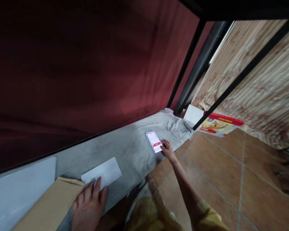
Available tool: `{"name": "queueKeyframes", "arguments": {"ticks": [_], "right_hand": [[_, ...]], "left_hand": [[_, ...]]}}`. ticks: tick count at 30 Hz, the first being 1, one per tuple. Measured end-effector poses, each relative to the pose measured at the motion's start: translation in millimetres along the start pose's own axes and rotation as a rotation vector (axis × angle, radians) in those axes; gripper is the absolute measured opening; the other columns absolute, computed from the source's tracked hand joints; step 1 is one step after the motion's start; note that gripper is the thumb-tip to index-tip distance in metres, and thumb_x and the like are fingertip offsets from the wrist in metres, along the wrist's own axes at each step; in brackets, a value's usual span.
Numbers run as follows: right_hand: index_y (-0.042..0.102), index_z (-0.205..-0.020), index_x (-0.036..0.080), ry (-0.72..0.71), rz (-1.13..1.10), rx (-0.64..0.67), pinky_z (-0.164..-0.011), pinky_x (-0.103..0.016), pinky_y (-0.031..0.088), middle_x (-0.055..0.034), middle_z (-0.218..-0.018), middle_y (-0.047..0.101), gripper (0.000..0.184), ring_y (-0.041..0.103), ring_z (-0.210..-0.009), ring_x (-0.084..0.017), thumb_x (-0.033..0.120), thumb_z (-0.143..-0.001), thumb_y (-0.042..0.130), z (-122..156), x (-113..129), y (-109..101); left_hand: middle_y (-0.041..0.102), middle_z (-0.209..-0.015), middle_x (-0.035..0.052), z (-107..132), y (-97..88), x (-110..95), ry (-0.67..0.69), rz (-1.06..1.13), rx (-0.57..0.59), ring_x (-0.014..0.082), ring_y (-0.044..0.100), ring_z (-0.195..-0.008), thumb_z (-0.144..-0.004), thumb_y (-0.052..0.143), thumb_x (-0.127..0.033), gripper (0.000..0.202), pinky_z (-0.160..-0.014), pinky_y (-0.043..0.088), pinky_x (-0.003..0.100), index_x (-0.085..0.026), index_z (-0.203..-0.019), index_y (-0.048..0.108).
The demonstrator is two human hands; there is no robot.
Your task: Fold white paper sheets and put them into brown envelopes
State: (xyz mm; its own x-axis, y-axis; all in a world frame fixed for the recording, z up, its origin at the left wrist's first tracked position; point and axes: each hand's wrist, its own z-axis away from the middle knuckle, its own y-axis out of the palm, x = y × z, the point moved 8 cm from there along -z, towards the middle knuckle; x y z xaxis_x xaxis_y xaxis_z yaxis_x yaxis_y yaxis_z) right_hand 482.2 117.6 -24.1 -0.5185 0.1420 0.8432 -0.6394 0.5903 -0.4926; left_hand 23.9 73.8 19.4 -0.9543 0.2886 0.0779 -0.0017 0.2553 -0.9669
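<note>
My right hand (168, 150) grips the lower right edge of a smartphone (157, 144), with the thumb by its lit screen. A red bar shows on that screen, and part of it is blurred. The phone is over the grey cloth (135, 144). My left hand (89, 205) rests palm down with its fingers apart, fingertips on the near edge of a white paper rectangle (108, 171); whether it is a sheet or an envelope I cannot tell. Beside that hand lies a brown kraft envelope (50, 202), its flap end toward the white paper.
Larger white sheets (26, 179) lie at the far left. A dark red curtain (98, 80) hangs behind the cloth. Black frame bars (231, 83) slant across the right. Beyond are a printed box (221, 123), a striped patterned curtain (255, 70) and the brown tiled floor (214, 166).
</note>
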Motion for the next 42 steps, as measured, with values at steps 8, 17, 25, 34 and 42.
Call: {"name": "queueKeyframes", "arguments": {"ticks": [8, 17, 25, 34, 42], "right_hand": [[0.07, -0.111, 0.018, -0.055, -0.006, -0.094, -0.109, -0.047, 0.043, -0.0146, -0.127, 0.062, 0.034, 0.056, -0.122, -0.027, 0.031, -0.086, 0.05, 20.0, 32.1, -14.7], [0.064, -0.125, 0.021, -0.527, 0.007, 0.429, -0.11, -0.036, 0.045, -0.0083, -0.139, 0.06, 0.035, 0.053, -0.13, -0.018, 0.017, -0.095, 0.047, 129.6, 172.3, 112.9], [0.053, -0.138, 0.011, -0.852, 0.327, 0.67, -0.12, -0.037, 0.035, -0.0104, -0.149, 0.053, 0.04, 0.044, -0.14, -0.02, 0.029, -0.105, 0.038, 200.2, 233.9, 198.0], [0.048, -0.146, 0.021, -0.729, 0.383, 0.643, -0.121, -0.043, 0.032, -0.0071, -0.158, 0.042, 0.046, 0.038, -0.145, -0.025, 0.041, -0.104, 0.042, 190.1, 216.1, 195.8], [0.045, -0.149, 0.016, -0.556, 0.419, 0.591, -0.113, -0.047, 0.039, -0.0143, -0.156, 0.043, 0.053, 0.044, -0.138, -0.029, 0.038, -0.1, 0.049, 176.2, 207.2, 189.2]], "left_hand": [[0.058, -0.137, 0.0168, 1.3, 0.3, 0.0, -0.005, 0.009, -0.001, 0.0336, 0.056, -0.111, -0.099, 0.033, -0.03, 0.052, -0.092, 0.044, 0.047, -0.016, -0.146, 0.051], [0.048, -0.151, 0.0174, 2.3, 2.7, -1.7, 0.028, -0.023, 0.001, 0.0352, 0.055, -0.116, -0.097, 0.032, -0.025, 0.053, -0.091, 0.046, 0.05, -0.016, -0.145, 0.053], [0.056, -0.144, 0.019, 1.4, 4.3, 1.0, 0.036, 0.029, -0.031, 0.0356, 0.054, -0.12, -0.094, 0.034, -0.021, 0.051, -0.096, 0.045, 0.052, -0.011, -0.137, 0.061], [0.055, -0.145, 0.0183, 4.1, 5.2, 0.1, 0.079, 0.009, -0.069, 0.0334, 0.054, -0.121, -0.097, 0.035, -0.023, 0.047, -0.093, 0.045, 0.047, -0.014, -0.133, 0.064], [0.058, -0.143, 0.0174, 4.4, 9.9, 6.0, 0.018, 0.105, -0.08, 0.032, 0.054, -0.12, -0.098, 0.034, -0.03, 0.05, -0.097, 0.043, 0.047, -0.014, -0.14, 0.057]]}}
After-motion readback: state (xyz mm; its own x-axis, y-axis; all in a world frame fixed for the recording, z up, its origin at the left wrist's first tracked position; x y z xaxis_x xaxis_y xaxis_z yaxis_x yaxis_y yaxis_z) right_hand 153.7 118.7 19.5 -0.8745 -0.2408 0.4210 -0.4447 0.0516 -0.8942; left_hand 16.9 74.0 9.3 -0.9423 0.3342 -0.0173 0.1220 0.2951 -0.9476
